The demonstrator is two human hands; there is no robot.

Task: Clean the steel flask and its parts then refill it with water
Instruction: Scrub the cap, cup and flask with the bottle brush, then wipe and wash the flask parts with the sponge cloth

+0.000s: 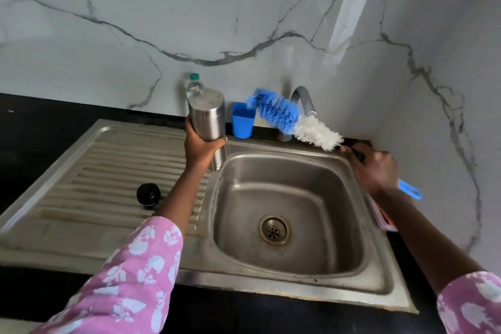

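Note:
My left hand (199, 145) grips the steel flask (207, 116) around its middle and holds it bottom up above the sink's left rim, its lower end hidden behind my hand. My right hand (375, 169) holds a bottle brush (295, 120) by its blue handle above the sink's back right corner. The brush's blue and white bristles point up and left, apart from the flask. The flask's black cap (148, 194) lies on the ribbed drainboard (89, 184).
The steel sink basin (320, 171) with its drain (274, 230) is below my hands. A grey tap (302, 95) rises behind the brush. A blue cup (242, 125) and a clear plastic bottle (193, 84) stand at the marble wall. A pink and white item (381, 218) lies at the right rim.

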